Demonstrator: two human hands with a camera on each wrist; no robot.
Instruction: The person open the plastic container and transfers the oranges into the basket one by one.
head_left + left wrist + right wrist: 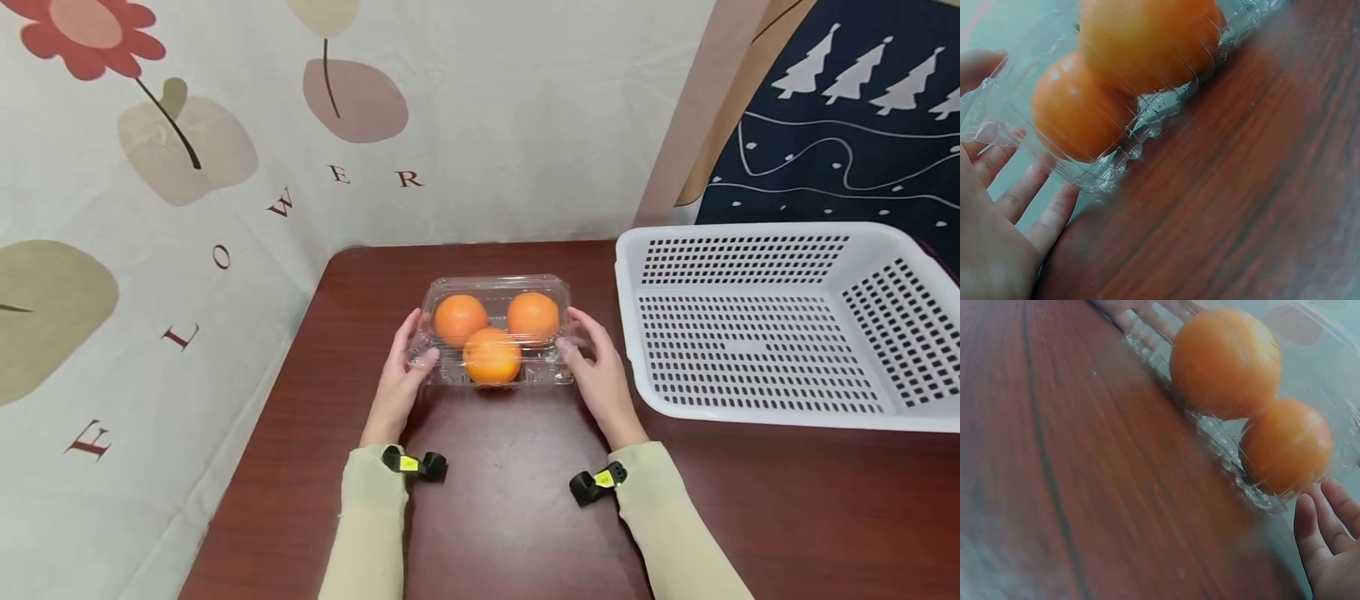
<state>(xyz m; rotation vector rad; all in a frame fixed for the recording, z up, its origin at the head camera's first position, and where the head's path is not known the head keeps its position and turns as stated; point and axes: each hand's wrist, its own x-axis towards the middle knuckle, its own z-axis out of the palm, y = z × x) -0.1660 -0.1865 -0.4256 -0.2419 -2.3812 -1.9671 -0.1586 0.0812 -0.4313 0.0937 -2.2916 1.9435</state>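
A clear plastic clamshell container (491,292) is in front of me on the brown table, its lid down over three oranges. Two oranges (461,320) lie toward the back, and another orange (492,356) sits at the front middle. My left hand (401,375) holds the container's left end, thumb at the front corner and fingers along the side. On the opposite end my right hand (597,371) grips in the same way. In the left wrist view, spread fingers (1025,190) touch the plastic wall. The right wrist view shows fingertips (1307,509) against the other end.
To the right stands a large white perforated plastic basket (750,350). The dark brown table (495,500) ends at a printed cloth (525,125) hanging behind and on the left. A dark blue cloth with white trees (840,142) hangs at the back right.
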